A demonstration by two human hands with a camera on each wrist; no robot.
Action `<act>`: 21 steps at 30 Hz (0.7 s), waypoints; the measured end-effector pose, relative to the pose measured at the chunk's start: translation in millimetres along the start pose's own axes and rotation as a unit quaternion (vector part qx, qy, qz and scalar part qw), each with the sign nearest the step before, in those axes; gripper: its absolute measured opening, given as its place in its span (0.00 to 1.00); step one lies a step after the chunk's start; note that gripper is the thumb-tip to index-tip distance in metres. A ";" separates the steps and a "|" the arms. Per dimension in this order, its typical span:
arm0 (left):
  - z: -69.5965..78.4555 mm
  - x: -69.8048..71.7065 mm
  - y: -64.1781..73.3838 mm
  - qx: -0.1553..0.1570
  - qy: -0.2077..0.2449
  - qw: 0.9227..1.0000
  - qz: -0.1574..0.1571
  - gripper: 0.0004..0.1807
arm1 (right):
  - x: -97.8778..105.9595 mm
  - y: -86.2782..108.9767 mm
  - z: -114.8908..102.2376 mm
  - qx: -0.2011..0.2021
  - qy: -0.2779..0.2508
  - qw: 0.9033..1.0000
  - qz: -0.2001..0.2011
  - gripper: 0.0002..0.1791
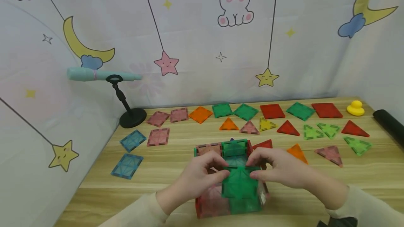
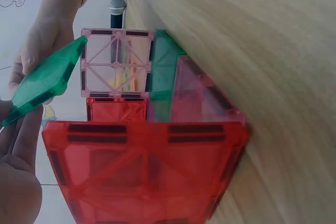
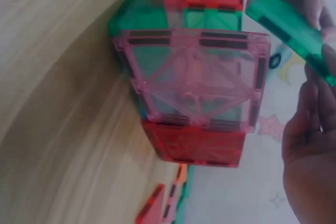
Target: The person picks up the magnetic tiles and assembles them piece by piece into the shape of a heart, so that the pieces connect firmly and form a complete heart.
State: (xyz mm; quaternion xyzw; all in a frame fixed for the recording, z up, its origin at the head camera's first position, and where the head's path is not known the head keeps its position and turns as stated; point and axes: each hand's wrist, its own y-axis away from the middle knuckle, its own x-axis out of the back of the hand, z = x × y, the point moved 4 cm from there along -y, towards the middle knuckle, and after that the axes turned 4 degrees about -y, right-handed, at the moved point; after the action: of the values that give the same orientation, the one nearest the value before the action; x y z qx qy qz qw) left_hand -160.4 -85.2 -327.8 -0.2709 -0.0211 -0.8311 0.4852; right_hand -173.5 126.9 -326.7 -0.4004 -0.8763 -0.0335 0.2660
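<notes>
The wood-grained bench [image 1: 101,193] carries an open-topped box of translucent red, pink and green plastic tiles [image 1: 214,204]. Above its near side, the fingers of the left hand [image 1: 202,171] and right hand [image 1: 279,166] pinch a translucent green square plastic tile [image 1: 240,182] with dark strips along its rim. It slants, near edge low, held far edge raised and pointing away, neither axis clearly longer.

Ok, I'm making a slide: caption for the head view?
The left hand and right hand hold a green square magnetic tile over a multicoloured tile box on a wood-grain table.
</notes>
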 end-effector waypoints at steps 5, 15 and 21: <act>-2.3 -6.9 3.1 0.012 0.004 0.998 -0.065 0.05 | -4.6 10.1 4.4 0.032 0.055 0.998 0.005 0.08; -3.6 -15.2 3.2 0.016 -0.020 0.986 -0.166 0.07 | -16.6 22.5 11.2 0.164 0.153 0.973 0.057 0.08; -4.5 12.2 0.3 -0.094 -0.077 0.990 -0.075 0.15 | -24.3 29.2 17.5 0.256 0.226 0.936 0.090 0.04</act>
State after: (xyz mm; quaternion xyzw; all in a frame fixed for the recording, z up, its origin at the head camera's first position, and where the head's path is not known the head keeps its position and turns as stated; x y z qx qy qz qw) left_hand -166.8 -96.4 -325.9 -0.3759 -0.0002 -0.8401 0.3912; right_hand -147.1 134.8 -358.2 -0.3779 -0.7322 0.1264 0.5523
